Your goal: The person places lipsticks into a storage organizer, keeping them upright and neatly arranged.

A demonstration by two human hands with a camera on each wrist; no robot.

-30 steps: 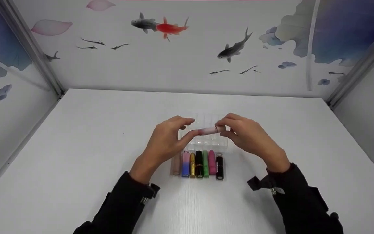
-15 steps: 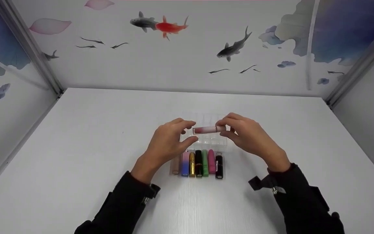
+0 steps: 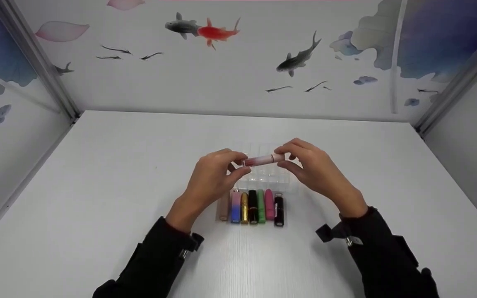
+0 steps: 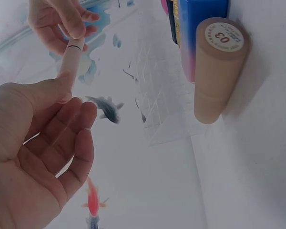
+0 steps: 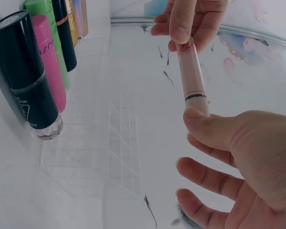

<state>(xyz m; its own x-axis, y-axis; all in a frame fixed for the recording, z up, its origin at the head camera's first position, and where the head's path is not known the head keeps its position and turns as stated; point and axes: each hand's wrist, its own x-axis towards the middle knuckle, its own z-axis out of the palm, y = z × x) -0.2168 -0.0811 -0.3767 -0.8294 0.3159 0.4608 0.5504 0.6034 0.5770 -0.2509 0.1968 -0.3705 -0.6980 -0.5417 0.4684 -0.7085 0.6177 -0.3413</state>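
A slim lip gloss tube (image 3: 261, 160), pale pink at the cap and reddish at the other end, is held level above the table between both hands. My left hand (image 3: 213, 174) pinches the reddish end between thumb and forefinger. At the cap end, my right hand (image 3: 319, 171) grips with thumb and forefinger; its other fingers are spread in the right wrist view. Under the tube stands a clear divided organizer (image 3: 259, 179), partly covered by the hands.
In front of the organizer lies a row of cosmetic tubes: brown (image 3: 223, 207), pink-and-blue (image 3: 236, 210), gold (image 3: 244, 210), black (image 3: 253, 207), green (image 3: 261, 207), pink (image 3: 269, 205) and another black one (image 3: 279, 211). Walls with painted fish (image 3: 218, 33) enclose the white table (image 3: 110, 165).
Half a second ago the left fingers were apart from the tube; now they pinch its reddish end, as the thumb touched it a second ago. The tube has risen slightly and tilted.
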